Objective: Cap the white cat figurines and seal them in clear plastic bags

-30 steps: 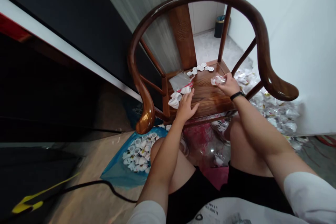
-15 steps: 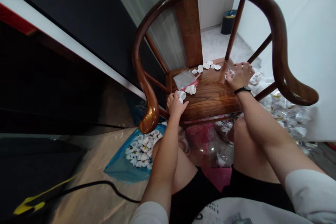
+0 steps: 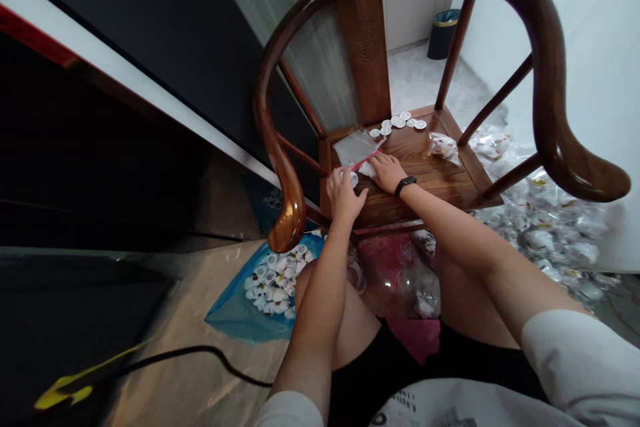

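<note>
Curling over a white cup (image 3: 354, 180) at the left of the chair seat (image 3: 426, 171), the left hand (image 3: 347, 199) has its thumb spread wide. Got the right hand (image 3: 390, 174) over a white piece (image 3: 367, 170) beside it, can't tell if that grip's pinching. There's a clear bag (image 3: 354, 145) just behind, white discs (image 3: 399, 122) further back.

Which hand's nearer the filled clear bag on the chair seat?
Right. The right hand is left of the filled clear bag, apart from it; the left hand is farther off, toward the seat's left side.
</note>
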`<state>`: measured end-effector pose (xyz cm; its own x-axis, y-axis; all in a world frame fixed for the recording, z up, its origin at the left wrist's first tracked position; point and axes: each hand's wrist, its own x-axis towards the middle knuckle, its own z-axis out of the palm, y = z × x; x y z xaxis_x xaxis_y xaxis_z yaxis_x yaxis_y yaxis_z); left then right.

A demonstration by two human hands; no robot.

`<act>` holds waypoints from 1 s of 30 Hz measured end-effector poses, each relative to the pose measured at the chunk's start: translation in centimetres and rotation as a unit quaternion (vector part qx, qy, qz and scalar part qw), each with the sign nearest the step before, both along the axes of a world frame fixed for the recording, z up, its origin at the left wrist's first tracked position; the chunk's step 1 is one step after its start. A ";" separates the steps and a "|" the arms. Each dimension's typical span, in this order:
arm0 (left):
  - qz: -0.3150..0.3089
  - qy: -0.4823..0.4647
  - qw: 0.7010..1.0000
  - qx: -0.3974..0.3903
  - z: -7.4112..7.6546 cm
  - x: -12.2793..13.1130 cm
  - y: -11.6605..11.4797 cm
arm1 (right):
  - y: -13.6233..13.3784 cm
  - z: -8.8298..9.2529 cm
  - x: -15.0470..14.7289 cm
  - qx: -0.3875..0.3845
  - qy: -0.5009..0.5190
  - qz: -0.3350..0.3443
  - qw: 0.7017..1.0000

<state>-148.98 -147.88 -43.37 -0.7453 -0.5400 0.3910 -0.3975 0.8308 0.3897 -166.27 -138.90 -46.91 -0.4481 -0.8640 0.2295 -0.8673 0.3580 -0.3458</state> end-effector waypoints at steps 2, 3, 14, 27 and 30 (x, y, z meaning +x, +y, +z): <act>-0.012 0.005 1.000 0.008 -0.1 0.0 0.0 | 0.0 0.7 -0.8 -0.018 -0.040 -0.018 0.999; -0.022 0.011 1.000 0.014 -0.1 0.0 0.0 | 0.0 1.1 -1.1 -0.040 -0.062 -0.014 0.997; -0.105 0.131 0.970 0.173 -0.3 -0.2 0.0 | 0.9 2.1 -0.4 -0.270 -0.352 0.155 0.883; -0.118 0.156 0.962 0.190 0.3 -0.2 1.5 | -1.3 -4.4 -14.4 0.017 -0.019 -0.307 0.951; -0.127 0.178 0.954 0.203 0.2 -0.6 1.4 | -1.8 -4.6 -14.5 0.019 -0.015 -0.328 0.944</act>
